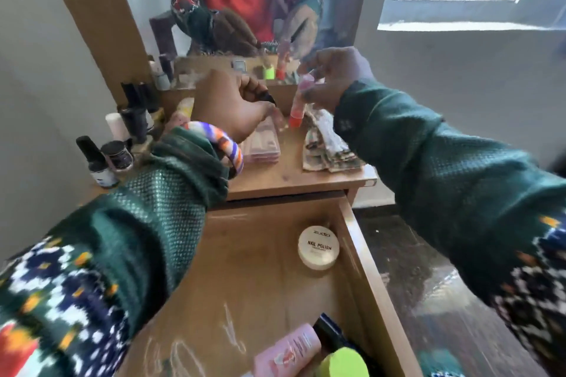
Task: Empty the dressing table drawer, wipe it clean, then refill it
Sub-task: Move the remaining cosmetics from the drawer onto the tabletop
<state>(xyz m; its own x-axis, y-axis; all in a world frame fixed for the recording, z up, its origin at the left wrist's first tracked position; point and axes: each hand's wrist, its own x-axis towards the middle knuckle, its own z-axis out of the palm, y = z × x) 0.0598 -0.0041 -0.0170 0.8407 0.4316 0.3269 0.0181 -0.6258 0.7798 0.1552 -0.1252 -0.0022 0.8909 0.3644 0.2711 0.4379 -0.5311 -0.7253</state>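
Over the tabletop (284,176), the right hand (333,76) pinches an orange tube (298,104) upright, seemingly to stand it there; the left hand (232,107) curls around something small and dark. The near drawer (361,254) holds a tin (318,247) and bottles (288,349), awaiting removal.

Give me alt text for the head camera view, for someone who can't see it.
Over a dressing table top, the right hand holds an orange-pink tube upright while the left hand grips a small dark item beside it. Below, the open drawer still contains a round nail polish remover tub and a pink bottle.
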